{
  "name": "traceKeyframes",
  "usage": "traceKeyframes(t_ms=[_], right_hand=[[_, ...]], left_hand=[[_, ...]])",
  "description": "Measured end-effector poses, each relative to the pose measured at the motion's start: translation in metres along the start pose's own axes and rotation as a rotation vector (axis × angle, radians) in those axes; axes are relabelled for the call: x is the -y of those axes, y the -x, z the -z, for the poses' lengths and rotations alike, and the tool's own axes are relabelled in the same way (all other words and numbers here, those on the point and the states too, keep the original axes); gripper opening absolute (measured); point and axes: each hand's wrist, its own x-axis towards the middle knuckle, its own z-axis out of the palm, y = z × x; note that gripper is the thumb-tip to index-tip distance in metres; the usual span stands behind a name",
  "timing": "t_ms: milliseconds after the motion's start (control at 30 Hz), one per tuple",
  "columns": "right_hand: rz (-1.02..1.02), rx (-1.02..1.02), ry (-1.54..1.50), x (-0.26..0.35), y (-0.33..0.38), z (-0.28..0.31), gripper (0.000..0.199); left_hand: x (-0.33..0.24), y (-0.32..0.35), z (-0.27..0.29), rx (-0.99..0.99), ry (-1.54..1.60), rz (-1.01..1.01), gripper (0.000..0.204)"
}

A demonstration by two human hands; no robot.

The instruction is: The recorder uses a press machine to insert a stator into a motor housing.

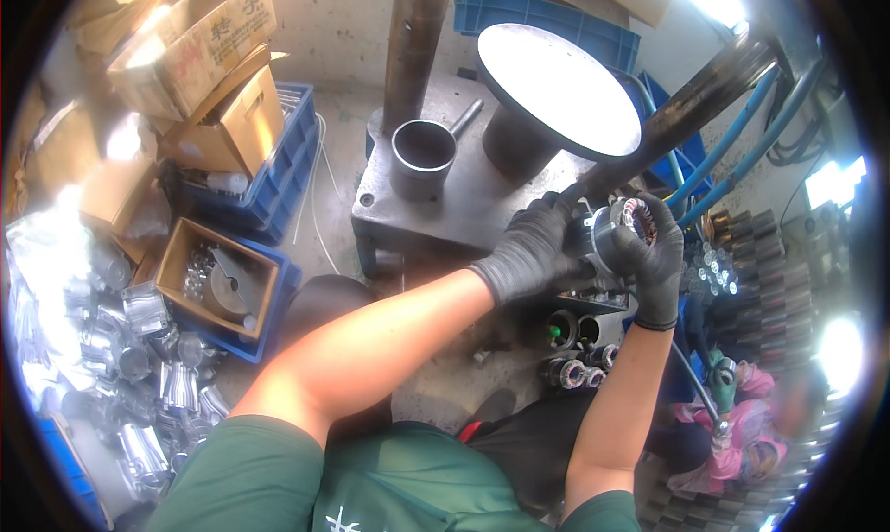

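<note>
Right of the frame's centre, a motor stator [619,231] with copper windings is gripped between the gloved left hand [530,252] and right hand [654,259], both closed around it; a slip could drop it onto the parts [577,356] below, judged from gloved contact alone.

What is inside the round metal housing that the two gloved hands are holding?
Inside the metal housing, held by the left hand and right hand, copper-coloured windings show at the open end. Deeper parts are hidden by the gloves.
</note>
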Motion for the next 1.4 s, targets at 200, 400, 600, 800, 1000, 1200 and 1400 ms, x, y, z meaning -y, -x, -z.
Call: traceKeyframes(t_ms=[200,400,600,800,1000,1200,1400], right_hand=[[-0.01,-0.009,-0.005,-0.004,-0.001,-0.014,0.049],[-0.066,0.044,-0.009,0.0,-0.001,-0.011,0.049],[0.026,0.167,0.172,-0.008,0.003,0.005,0.083],[-0.078,0.031,-0.28,-0.016,0.007,0.013,0.096],[0.051,-0.068,-0.233,-0.033,0.019,0.004,0.07],[0.142,-0.091,0.184,-0.02,0.023,-0.016,0.06],[0.245,-0.223,0.241,-0.014,0.041,-0.026,0.061]], left_hand=[[0.0,-0.002,0.004,-0.015,0.023,0.025,0.125],[-0.004,-0.002,0.009,0.012,0.087,-0.013,0.13],[0.011,-0.007,-0.004,-0.018,0.179,-0.057,0.128],[0.012,-0.007,-0.007,-0.046,0.174,-0.021,0.133],[0.018,-0.011,-0.016,-0.074,0.258,-0.038,0.131],[-0.011,-0.001,0.002,0.005,0.323,0.072,0.106],[0.002,0.022,-0.028,-0.174,0.533,-0.065,0.101]])
